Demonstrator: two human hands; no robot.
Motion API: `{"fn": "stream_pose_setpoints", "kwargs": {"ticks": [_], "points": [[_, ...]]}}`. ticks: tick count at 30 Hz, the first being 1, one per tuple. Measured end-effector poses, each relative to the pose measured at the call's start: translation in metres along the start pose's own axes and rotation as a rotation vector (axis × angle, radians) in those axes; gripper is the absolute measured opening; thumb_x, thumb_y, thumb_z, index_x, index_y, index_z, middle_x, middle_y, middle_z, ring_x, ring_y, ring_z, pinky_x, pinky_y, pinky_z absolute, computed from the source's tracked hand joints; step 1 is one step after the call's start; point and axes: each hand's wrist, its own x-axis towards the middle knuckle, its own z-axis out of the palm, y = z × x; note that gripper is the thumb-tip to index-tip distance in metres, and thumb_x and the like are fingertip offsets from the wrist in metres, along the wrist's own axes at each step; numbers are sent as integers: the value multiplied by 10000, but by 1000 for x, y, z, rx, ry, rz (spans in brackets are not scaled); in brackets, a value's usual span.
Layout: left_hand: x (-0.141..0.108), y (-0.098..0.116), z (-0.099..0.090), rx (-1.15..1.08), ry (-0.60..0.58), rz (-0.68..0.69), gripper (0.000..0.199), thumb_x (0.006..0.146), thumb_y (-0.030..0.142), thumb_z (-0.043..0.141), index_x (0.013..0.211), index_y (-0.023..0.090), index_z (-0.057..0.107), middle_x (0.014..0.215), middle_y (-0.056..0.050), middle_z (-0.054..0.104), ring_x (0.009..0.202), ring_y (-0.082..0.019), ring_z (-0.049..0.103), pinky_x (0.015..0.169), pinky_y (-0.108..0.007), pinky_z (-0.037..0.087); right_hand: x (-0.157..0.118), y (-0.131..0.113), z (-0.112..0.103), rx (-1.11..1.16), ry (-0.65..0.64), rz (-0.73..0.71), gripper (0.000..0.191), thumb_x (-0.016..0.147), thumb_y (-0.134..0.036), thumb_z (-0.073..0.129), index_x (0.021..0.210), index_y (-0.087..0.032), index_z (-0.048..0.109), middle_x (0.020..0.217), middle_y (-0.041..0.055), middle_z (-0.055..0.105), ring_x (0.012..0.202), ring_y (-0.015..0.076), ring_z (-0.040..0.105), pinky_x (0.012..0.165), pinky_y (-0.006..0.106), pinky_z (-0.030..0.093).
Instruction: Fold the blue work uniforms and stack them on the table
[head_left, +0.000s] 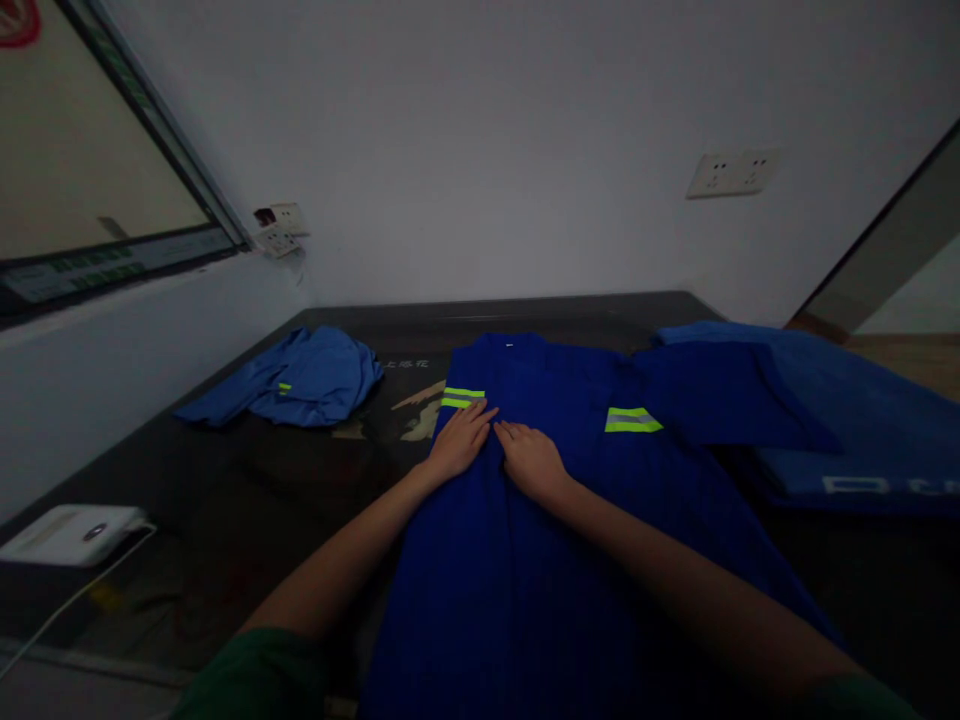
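A dark blue garment with yellow-green and grey reflective bands lies spread over the dark table, its collar toward the wall. My left hand rests on its left part, just below the left reflective band, with the fingers stretched out. Close beside it, my right hand lies on the front of the garment, fingers extended and pointing toward my left hand. Neither hand holds anything. One sleeve of the garment stretches out to the right.
A crumpled lighter blue garment lies at the table's back left. On the right is folded blue cloth, partly under the sleeve. A white device with a cable sits at the left edge. Behind the dark table stands a wall with sockets.
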Motion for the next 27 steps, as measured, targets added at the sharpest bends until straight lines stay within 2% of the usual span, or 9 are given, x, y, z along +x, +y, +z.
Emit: {"fn": "stream_pose_setpoints", "kwargs": {"ticks": [2,6,11,13,16,18,21,24,27], "points": [[0,2,0,12,-10,-20,466,1000,289,269,1438,203,401,1520,-86,363,1426,-190,286,1173,-432,222,4,-1,1,-49,-17,-1,379,926,-90,358,1230,-76,583,1264,179,612,1117,247,597,922,352,466],[3,3,2,33,-22,-67,488,995,282,259,1449,144,375,1524,-100,349,1435,-186,261,1178,-415,216,3,-3,-11,-88,-53,16,292,929,-116,383,1046,-132,650,1003,140,712,913,228,672,766,295,486],[2,1,3,-26,27,-41,462,985,272,275,1400,165,447,1500,-102,396,1418,-213,304,1167,-455,230,4,2,-14,65,-5,200,232,923,-196,441,1026,-202,649,910,82,732,825,208,683,684,265,435],[-1,2,0,-119,79,23,435,954,226,334,1355,177,495,1467,-103,445,1388,-214,357,1157,-452,261,5,7,-9,207,51,287,200,895,-200,482,1013,-222,641,882,46,733,805,188,675,674,253,411],[-6,4,-6,-302,100,223,397,898,151,397,1256,192,564,1380,-94,529,1315,-192,444,1125,-403,331,7,12,2,370,122,339,137,845,-168,520,913,-202,633,813,20,709,744,161,644,640,240,380],[-8,5,-9,-379,72,322,348,892,148,417,1186,198,595,1292,-92,585,1248,-192,499,1088,-390,374,7,15,7,411,136,323,102,820,-146,533,816,-182,629,768,22,685,716,155,617,631,244,371],[-8,6,-11,-420,46,349,256,900,177,445,1088,191,618,1164,-92,623,1149,-206,544,1032,-392,414,4,18,10,460,124,236,123,824,-143,554,735,-165,636,759,36,667,749,158,599,673,253,398],[-8,7,-12,-393,44,340,196,905,201,461,1021,183,617,1116,-95,594,1103,-210,530,1002,-378,422,-9,21,6,516,108,115,95,846,-192,595,847,-162,685,877,57,692,860,172,612,776,283,450],[-8,8,-12,-325,18,322,198,934,220,425,1028,190,597,1112,-89,570,1103,-202,509,1003,-353,413,-30,23,0,405,84,26,230,854,-221,614,1066,-163,685,1106,103,682,1054,219,595,915,368,463]]}}
